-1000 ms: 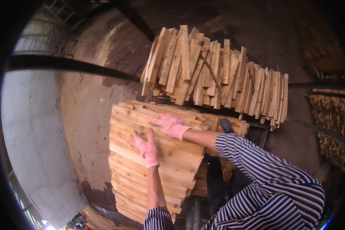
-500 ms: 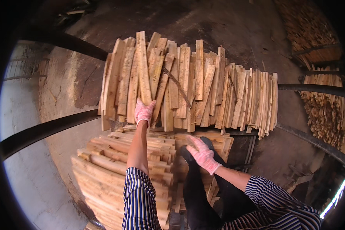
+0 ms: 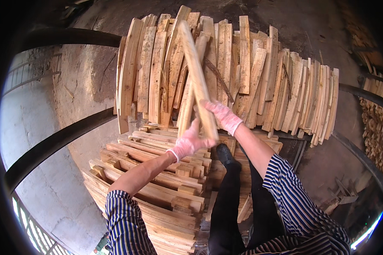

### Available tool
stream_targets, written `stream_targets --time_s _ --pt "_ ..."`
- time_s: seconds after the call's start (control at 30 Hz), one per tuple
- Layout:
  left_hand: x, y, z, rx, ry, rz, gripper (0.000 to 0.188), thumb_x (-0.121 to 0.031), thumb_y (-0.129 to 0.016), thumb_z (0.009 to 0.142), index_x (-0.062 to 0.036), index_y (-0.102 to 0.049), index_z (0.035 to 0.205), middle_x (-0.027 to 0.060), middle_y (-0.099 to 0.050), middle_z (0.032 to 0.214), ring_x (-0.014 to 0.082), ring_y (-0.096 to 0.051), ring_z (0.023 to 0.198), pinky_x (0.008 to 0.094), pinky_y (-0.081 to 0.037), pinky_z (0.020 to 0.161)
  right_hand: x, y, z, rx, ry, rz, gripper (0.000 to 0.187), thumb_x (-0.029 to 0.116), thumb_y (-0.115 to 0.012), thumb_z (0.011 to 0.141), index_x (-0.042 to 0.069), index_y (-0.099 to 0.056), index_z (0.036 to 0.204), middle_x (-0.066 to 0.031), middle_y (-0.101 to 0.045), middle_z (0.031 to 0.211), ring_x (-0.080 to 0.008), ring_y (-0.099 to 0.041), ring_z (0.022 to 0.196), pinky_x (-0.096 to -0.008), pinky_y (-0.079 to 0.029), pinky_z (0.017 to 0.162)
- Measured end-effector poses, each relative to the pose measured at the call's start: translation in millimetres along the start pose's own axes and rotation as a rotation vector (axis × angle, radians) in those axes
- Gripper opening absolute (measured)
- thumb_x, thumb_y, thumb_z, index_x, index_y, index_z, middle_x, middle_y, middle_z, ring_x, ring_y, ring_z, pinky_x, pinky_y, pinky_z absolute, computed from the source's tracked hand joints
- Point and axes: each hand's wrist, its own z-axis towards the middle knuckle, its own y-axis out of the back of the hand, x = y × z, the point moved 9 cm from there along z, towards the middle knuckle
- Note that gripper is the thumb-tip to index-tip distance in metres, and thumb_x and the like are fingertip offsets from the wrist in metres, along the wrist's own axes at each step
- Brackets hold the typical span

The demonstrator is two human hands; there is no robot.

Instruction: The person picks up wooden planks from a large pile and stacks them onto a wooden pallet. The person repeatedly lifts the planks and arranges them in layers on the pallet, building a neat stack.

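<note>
A pale wooden plank (image 3: 196, 72) is raised at a slant over the far pile, slightly smeared by motion. My left hand (image 3: 188, 143), in a pink-white knit glove, holds it at its near end. My right hand (image 3: 222, 116), gloved alike, is closed on its right edge a little higher up. A second plank (image 3: 186, 111) comes down beside it to the left fingers; I cannot tell whether it is held too. Behind lies a long row of planks (image 3: 153, 76), some of them crossed or tilted.
A layered stack of planks with spacer blocks (image 3: 157, 178) stands at the near left, beside my legs. Dark metal bars (image 3: 59, 138) run out from both sides of the far pile. More stacked wood (image 3: 376, 123) is at the far right. A pale wall (image 3: 42, 170) stands left.
A plank has been lifted off the far pile. My right hand has come up from beside my legs onto it, and my left hand has drawn nearer. The view has shifted.
</note>
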Motion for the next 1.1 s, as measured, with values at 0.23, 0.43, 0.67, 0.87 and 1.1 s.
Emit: stream_targets --time_s 0.23,0.43,0.67,0.87,1.1 --pt "133.8 1.8 44.2 0.104 0.275 -0.070 0.117 -0.045 -0.089 0.073 0.0109 -0.020 0.149 0.0271 -0.036 0.153 0.0306 -0.044 0.138 0.0372 -0.040 0.111 -70.4 55.9 -20.3 -0.284 0.070 -0.242 0.072 0.023 -0.079 0.087 -0.009 -0.043 0.140 -0.0239 -0.061 0.134 -0.0327 -0.063 0.114 -0.0364 -0.050 0.102" --pt "138.9 17.7 81.9 -0.419 0.429 -0.192 0.115 -0.043 -0.088 0.072 0.0049 -0.020 0.150 0.0248 -0.042 0.146 0.0338 -0.045 0.131 0.0376 -0.041 0.108 -78.0 88.0 -39.1 -0.456 0.389 -0.479 0.071 0.006 -0.076 0.088 0.007 -0.042 0.150 -0.0082 -0.063 0.121 -0.0165 -0.062 0.102 -0.0297 -0.054 0.092" --pt "93.4 -26.1 63.4 0.092 0.477 -1.113 0.060 -0.030 -0.071 0.091 -0.0081 -0.041 0.138 0.0163 -0.057 0.118 0.0238 -0.053 0.096 0.0291 -0.050 0.081 -71.4 77.7 -24.3 -0.581 0.158 -0.706 0.101 0.023 -0.090 0.075 0.002 -0.028 0.153 -0.0174 -0.054 0.141 -0.0279 -0.055 0.126 -0.0397 -0.046 0.109" --pt "-1.3 -68.1 -18.1 0.206 0.469 -1.298 0.043 -0.026 -0.064 0.100 -0.0062 -0.050 0.135 0.0139 -0.064 0.113 0.0239 -0.061 0.089 0.0282 -0.055 0.076 -31.7 66.9 -28.1 -0.617 -0.145 -0.447 0.144 0.024 -0.099 0.053 0.005 -0.005 0.159 -0.0261 -0.051 0.142 -0.0364 -0.049 0.133 -0.0431 -0.036 0.119" --pt "-129.2 -34.8 -50.1 0.182 -0.196 0.384 0.077 -0.055 -0.061 0.094 0.0103 -0.048 0.133 0.0255 -0.065 0.120 0.0402 -0.062 0.114 0.0439 -0.051 0.094 -42.0 115.9 -54.8 -0.328 0.016 -0.002 0.072 0.043 -0.079 0.086 0.004 -0.057 0.142 -0.0072 -0.057 0.146 -0.0178 -0.041 0.144 -0.0363 -0.018 0.124"
